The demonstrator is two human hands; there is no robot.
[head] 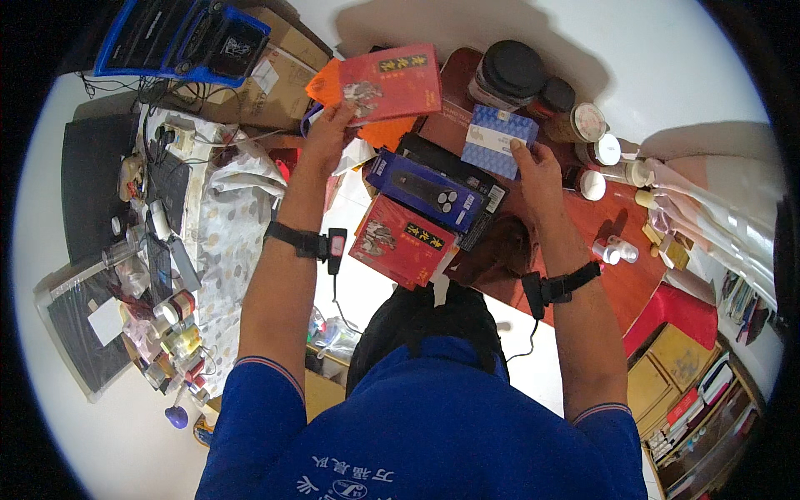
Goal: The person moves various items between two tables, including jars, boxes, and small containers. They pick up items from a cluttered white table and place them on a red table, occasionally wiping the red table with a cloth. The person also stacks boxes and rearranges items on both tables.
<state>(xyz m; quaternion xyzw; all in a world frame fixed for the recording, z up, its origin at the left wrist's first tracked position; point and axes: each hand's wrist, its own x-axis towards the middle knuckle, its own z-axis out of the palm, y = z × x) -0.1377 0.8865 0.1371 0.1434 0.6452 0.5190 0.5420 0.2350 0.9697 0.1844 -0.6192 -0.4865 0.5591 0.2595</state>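
My left hand (pixel 334 134) grips the lower left edge of a flat red printed box (pixel 400 81), held up at the back. Orange sheets or packets (pixel 384 131) show beside and below it. A small blue patterned box (pixel 497 144) with a pale band is pinched in my right hand (pixel 539 172), its thumb on the lower right corner. Between my forearms lies a blue box (pixel 428 190) picturing a dark handheld device. It overlaps a black box (pixel 490 209). Nearer me, a second red printed box (pixel 400 240) projects beyond the table edge.
Several lidded jars (pixel 509 75) line the back right of the red-brown table (pixel 600 225). Two small bottles (pixel 615 250) stand farther right. A cardboard box (pixel 278 87) and tangled cables are at back left. On the left, a cloth-covered surface (pixel 231 250) adjoins cluttered small items.
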